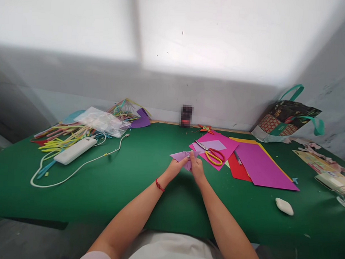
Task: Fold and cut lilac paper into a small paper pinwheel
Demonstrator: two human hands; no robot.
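Both hands hold a folded piece of light purple paper (177,156) above the green table. My left hand (177,167), with a red bracelet at the wrist, is closed on its left side. On the other side my right hand (197,167) pinches it, the thumb on top near the middle. The paper's pointed corners stick out left and right, and part hangs below between the hands. Just right of my right hand lie scissors (214,155) with red and yellow handles, on a light purple sheet (218,144) and a magenta sheet (231,145).
To the right lie a purple sheet (269,167), a red sheet (237,171), a pen (237,158) and a white case (284,206). A patterned bag (283,120) stands at the back. Left are a white power strip (75,150) with its cord, paper strips and a plastic bag (103,121).
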